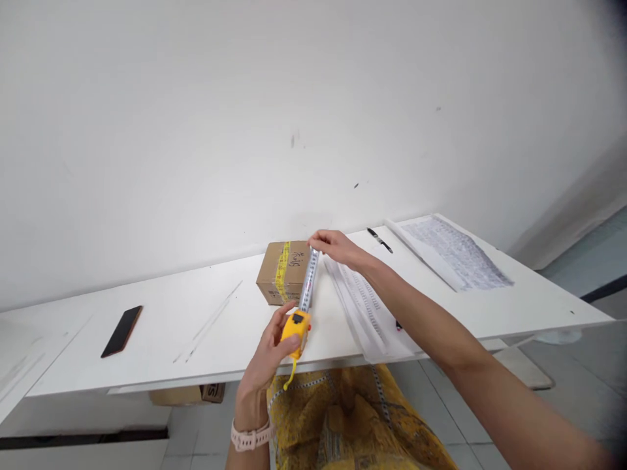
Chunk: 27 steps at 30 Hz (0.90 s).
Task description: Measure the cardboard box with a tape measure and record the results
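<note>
Stretching beside the carton (267,271) on the desk (196,320), the tape blade (308,282) is pinched in the right hand's (337,248) grip; the left hand's (267,352) wraps the yellow case (297,326). Loosened fingers could let the blade snap back.

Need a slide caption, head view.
Left hand grips a yellow tape measure while right hand holds its extended blade at a cardboard box.

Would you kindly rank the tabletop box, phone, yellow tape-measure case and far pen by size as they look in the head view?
1. Tabletop box
2. Phone and yellow tape-measure case: too alike to rank
3. Far pen
</note>
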Available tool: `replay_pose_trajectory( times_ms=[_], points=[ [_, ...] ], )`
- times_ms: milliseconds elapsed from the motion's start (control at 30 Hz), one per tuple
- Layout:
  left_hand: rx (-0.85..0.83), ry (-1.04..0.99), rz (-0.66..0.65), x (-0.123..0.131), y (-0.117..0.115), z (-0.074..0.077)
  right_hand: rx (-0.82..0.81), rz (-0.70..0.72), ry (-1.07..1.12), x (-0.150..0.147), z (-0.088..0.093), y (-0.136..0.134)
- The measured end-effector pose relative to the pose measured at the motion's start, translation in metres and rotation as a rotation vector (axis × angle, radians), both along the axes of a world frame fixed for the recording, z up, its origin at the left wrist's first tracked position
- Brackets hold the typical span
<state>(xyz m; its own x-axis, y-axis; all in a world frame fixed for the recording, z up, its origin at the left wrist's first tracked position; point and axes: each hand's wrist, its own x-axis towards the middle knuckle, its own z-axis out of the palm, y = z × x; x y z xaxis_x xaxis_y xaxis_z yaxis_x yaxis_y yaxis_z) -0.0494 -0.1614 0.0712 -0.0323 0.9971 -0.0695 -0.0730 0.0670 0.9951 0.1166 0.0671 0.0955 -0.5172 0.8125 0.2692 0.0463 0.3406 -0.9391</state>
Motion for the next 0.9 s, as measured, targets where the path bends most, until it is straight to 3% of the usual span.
replay_pose_trajectory(
  times_ms=[133, 233, 400, 667, 900],
  points=[
    [-0.056, -0.124, 0.092, -0.028, -0.007, 0.004, 0.097, -0.121, -0.144, -0.046, 0.006, 0.053],
    [-0.070, -0.143, 0.195, -0.038, -0.002, 0.007, 0.117, -0.170, -0.248, -0.072, -0.002, 0.070],
    [-0.112, -0.131, 0.232, -0.033, 0.001, 0.010, 0.094, -0.170, -0.280, -0.093, -0.019, 0.069],
    [-0.171, -0.195, 0.255, -0.010, -0.021, -0.004, 0.028, -0.100, -0.197, -0.090, -0.042, 0.061],
    [-0.170, -0.210, 0.262, -0.007, -0.014, -0.006, 0.008, -0.109, -0.204, -0.093, -0.050, 0.065]
  ],
)
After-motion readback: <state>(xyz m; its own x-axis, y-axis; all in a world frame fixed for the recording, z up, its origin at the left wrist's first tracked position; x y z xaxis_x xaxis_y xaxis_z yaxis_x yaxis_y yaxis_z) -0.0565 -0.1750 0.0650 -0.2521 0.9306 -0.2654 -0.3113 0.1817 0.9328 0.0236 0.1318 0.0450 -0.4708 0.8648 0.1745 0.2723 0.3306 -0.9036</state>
